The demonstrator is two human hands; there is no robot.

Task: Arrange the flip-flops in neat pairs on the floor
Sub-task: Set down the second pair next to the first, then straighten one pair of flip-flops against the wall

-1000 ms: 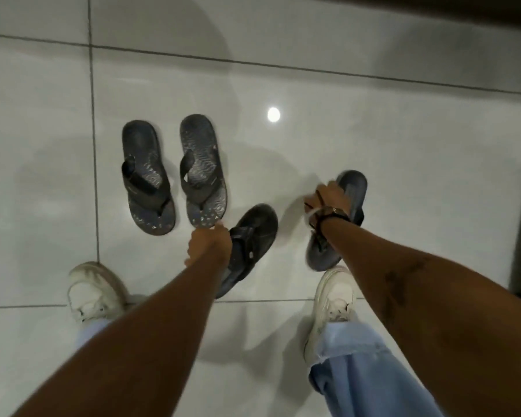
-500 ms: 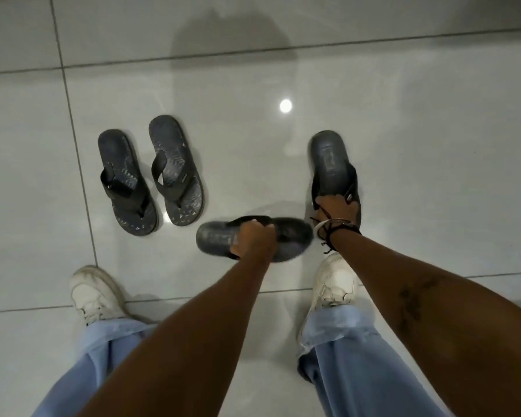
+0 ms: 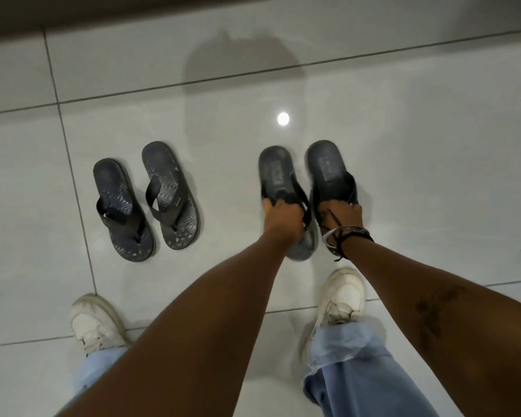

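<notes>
Two dark patterned flip-flops lie side by side on the pale tiled floor at the left: one (image 3: pixel 121 209) and its mate (image 3: pixel 170 194), heels pointing away from me. To the right stands a second dark pair. My left hand (image 3: pixel 283 215) grips the strap of the left flip-flop (image 3: pixel 275 173) of that pair. My right hand (image 3: pixel 342 216), with bracelets at the wrist, grips the strap of the right flip-flop (image 3: pixel 327 167). Both lie parallel, close together, heels away from me.
My white sneakers stand on the tiles, the left sneaker (image 3: pixel 95 323) and the right sneaker (image 3: pixel 342 296), just below the flip-flops. A dark wall base (image 3: pixel 73 10) runs along the top edge. A ceiling light reflection (image 3: pixel 283 118) shines on the floor.
My left hand has swung its flip-flop from lying crosswise to lengthwise, right beside the one in my right hand. The right flip-flop has barely shifted.
</notes>
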